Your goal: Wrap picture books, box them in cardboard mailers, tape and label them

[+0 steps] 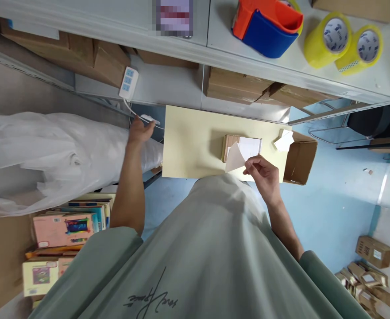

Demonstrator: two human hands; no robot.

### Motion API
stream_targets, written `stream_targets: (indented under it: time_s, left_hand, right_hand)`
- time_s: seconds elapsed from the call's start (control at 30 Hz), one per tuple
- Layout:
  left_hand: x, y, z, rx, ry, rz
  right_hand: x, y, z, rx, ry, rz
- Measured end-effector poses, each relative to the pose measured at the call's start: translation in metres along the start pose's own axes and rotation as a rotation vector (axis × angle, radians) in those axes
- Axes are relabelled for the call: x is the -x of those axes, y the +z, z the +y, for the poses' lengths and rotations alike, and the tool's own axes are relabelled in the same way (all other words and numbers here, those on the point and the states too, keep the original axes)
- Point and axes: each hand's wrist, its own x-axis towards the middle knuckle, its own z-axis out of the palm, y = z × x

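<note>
My right hand [263,175] pinches a small sheet of paper [235,159] by its corner, between thumb and fingers. The sheet hangs in front of a small cardboard parcel [228,144] and hides part of it. A white label covers much of the parcel's top. Both are over a pale yellow board [188,141] in front of my body. Off the board's left end, my left hand [141,131] is held out with thumb and fingers apart and nothing visible in it. Close behind that hand run a white cable and a white plastic piece [150,118].
White paper slips [284,141] lie at the board's right end, beside an open carton [301,157]. The shelf above holds an orange-and-blue tape dispenser [268,31] and yellow tape rolls [327,40]. A power strip [128,83], plastic-wrapped bulk [65,155] and stacked books [68,228] are at left.
</note>
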Motion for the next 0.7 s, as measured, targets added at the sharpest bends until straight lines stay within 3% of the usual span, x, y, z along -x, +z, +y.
stream_targets:
  time_s: [0.03,0.07,0.17,0.23,0.37,0.5,0.7]
  left_hand:
    - [0.015,0.012,0.018,0.016,-0.092,0.010]
    - [0.033,0.024,0.038,0.066,-0.097,-0.021]
    - [0.097,0.054,0.101,0.255,0.107,-0.127]
    - [0.143,0.065,0.142,0.377,0.208,-0.227]
    - [0.213,0.074,0.206,0.541,0.141,-0.500]
    - [0.247,0.089,0.238,0.599,0.042,-0.612]
    - [0.267,0.126,0.250,0.595,-0.007,-0.507]
  right_hand:
    - [-0.001,-0.002,0.001,-0.011,0.001,0.011]
    - [-0.003,-0.003,0.002,-0.021,0.000,0.021]
    - [-0.007,-0.008,0.006,-0.026,-0.018,0.059]
    - [-0.009,-0.012,0.008,-0.005,-0.054,0.081]
    - [-0.011,-0.020,0.011,0.089,-0.152,0.108]
    - [-0.013,-0.032,0.018,0.140,-0.253,0.087]
    - [-0.015,-0.054,0.040,0.142,-0.287,0.011]
